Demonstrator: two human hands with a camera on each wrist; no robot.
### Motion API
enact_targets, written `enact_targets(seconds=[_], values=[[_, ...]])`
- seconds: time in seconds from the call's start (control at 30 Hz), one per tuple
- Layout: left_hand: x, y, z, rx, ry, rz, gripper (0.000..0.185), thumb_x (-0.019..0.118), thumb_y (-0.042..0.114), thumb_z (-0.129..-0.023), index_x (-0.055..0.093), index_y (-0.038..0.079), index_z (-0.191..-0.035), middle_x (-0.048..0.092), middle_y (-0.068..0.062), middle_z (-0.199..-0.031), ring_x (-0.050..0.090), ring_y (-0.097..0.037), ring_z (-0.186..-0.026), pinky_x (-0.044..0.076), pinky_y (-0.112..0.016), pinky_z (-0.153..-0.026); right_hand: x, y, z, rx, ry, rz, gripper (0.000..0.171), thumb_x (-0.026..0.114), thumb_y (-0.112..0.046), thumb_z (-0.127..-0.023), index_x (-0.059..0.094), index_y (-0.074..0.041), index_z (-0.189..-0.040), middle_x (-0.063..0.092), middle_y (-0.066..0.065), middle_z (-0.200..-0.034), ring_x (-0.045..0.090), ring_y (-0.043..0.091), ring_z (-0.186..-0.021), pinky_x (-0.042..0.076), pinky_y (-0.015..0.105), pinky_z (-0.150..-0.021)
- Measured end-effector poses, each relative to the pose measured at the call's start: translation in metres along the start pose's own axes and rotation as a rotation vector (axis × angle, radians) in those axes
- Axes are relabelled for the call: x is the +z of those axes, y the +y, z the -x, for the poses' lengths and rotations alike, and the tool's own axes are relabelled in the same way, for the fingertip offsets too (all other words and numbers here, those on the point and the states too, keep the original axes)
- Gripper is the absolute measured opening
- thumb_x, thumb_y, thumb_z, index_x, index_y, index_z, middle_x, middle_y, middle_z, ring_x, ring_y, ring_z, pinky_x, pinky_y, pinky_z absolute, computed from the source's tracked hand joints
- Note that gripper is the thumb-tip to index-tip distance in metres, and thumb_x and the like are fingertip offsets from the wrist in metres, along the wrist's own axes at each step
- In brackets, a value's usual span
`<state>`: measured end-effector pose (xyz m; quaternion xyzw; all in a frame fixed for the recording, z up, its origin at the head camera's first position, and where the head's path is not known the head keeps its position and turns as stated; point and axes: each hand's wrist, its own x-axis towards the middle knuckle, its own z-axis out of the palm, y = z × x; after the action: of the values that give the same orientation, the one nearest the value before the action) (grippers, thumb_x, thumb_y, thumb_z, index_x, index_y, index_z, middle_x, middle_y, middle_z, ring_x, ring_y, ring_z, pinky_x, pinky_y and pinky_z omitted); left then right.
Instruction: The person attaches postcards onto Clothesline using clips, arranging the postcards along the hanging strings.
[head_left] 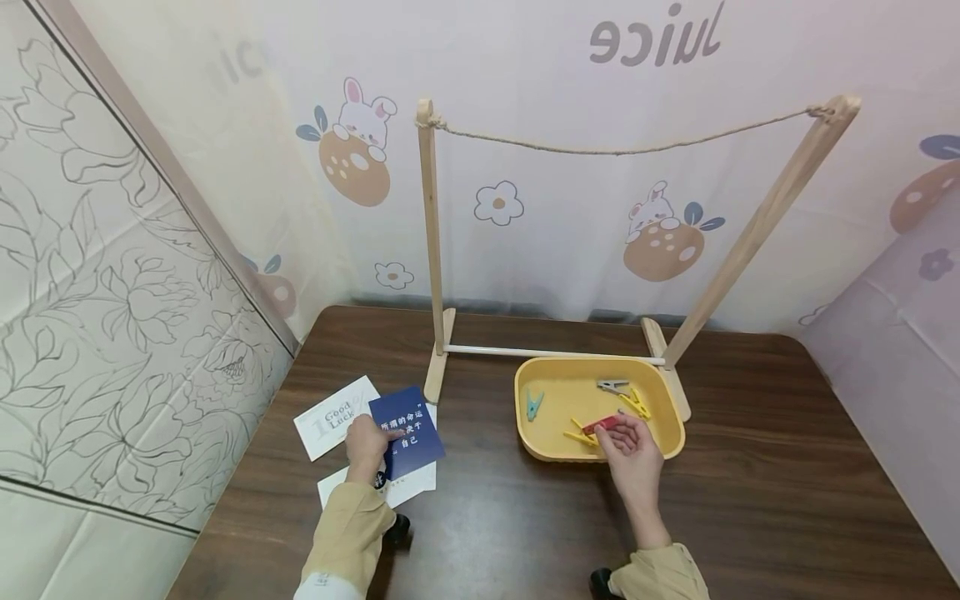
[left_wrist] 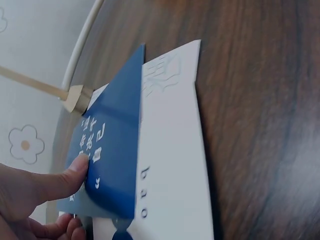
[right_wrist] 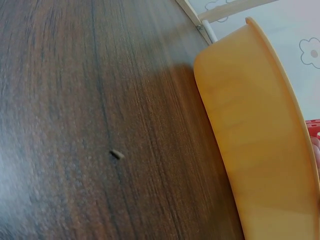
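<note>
Left hand (head_left: 366, 446): thumb (left_wrist: 65, 177) curled over the near edge of the blue card (head_left: 407, 431), fingers under it, lifting that edge off the white cards (head_left: 335, 417) fanned on the table (head_left: 495, 525). The blue card is thin stock, judged very light, springy but easily creased, with a smooth face that may slide on the card beneath; best taken at an edge or corner, thumb above and fingers below, as now. In the left wrist view it stands tilted, partly overlapping a white card (left_wrist: 170, 165) lettered "bao". Right hand (head_left: 633, 454): over the near rim of the tray (head_left: 675, 446), fingertips pinching the red peg (head_left: 602, 426); how the peg's jaws stand cannot be told. The peg is a small plastic spring clip, judged light, rigid and slightly slick; it should be gripped at its tail ends, where squeezing opens it. Tray: yellow, shallow, with its outer wall (right_wrist: 250, 140) filling the right wrist view; inside lie a teal peg (head_left: 533, 404), a grey peg (head_left: 612, 385) and yellow pegs (head_left: 637, 404), loose and apart. Behind the tray: wooden frame (head_left: 430, 250), two uprights on feet joined by a low white rod (head_left: 555, 355), a rope (head_left: 622, 151) sagging between the tops, nothing hung on it. Beyond: wall sheet (head_left: 525, 125) printed with rabbits and flowers.
</note>
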<state>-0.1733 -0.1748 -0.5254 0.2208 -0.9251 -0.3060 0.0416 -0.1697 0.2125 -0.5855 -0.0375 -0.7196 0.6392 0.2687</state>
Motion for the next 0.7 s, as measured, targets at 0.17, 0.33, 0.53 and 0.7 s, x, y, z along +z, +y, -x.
enact_targets(seconds=[0.17,0.33,0.53,0.7], values=[[-0.008,-0.003,-0.003,-0.051,-0.001,0.104,0.033,0.081,0.016,-0.059,0.056,-0.005,-0.057,0.058,-0.017,-0.058,0.05,-0.025,-0.055,0.042,-0.039,-0.052,-0.001,0.0,0.0,-0.008,-0.013,0.019,0.031,0.074,-0.006,-0.071,0.057,-0.006,-0.097,0.059,0.009,-0.084,0.059,0.016,-0.071,0.048,0.016,-0.061],[0.0,-0.018,-0.015,-0.026,0.047,0.275,0.03,0.083,0.019,-0.058,0.062,-0.002,-0.059,0.061,-0.014,-0.06,0.055,-0.023,-0.055,0.044,-0.035,-0.053,-0.003,0.004,-0.002,-0.008,-0.04,0.05,0.03,0.074,-0.01,-0.071,0.057,-0.009,-0.096,0.059,0.007,-0.083,0.059,0.015,-0.071,0.048,0.016,-0.061],[-0.012,-0.004,-0.013,-0.089,-0.006,0.401,0.024,0.077,0.01,-0.067,0.062,-0.007,-0.073,0.06,-0.013,-0.059,0.055,-0.018,-0.046,0.045,-0.028,-0.042,-0.005,0.007,-0.003,-0.01,-0.056,0.077,0.03,0.075,-0.012,-0.071,0.057,-0.013,-0.095,0.06,0.004,-0.082,0.06,0.016,-0.071,0.048,0.016,-0.06],[-0.024,0.009,-0.003,-0.032,-0.003,0.448,0.019,0.074,0.007,-0.071,0.061,-0.008,-0.075,0.058,-0.009,-0.058,0.052,-0.014,-0.045,0.041,-0.021,-0.04,-0.004,0.006,-0.004,-0.01,-0.07,0.096,0.031,0.075,-0.014,-0.07,0.057,-0.013,-0.095,0.06,0.003,-0.081,0.059,0.013,-0.071,0.047,0.015,-0.059]])
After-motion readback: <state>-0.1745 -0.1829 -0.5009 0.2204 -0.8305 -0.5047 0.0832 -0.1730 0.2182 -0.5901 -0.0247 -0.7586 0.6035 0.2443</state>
